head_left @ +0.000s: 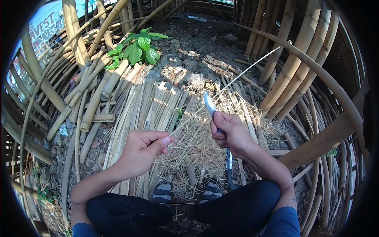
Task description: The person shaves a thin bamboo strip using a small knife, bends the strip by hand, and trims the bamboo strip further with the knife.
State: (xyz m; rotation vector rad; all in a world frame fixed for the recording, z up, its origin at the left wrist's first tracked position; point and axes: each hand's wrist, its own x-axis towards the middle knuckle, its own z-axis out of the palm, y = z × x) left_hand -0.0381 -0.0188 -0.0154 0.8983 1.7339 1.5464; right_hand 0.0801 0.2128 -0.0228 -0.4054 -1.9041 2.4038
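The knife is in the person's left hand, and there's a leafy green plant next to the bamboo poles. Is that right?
Not quite. The head view shows the knife in the right hand; the left hand holds a thin strip instead. The leafy green plant is indeed next to the bamboo poles.

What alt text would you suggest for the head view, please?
A person's left hand holds a long thin strip and their right hand a knife, above straw-like shavings. Bamboo poles stand at right; a leafy plant grows beyond.
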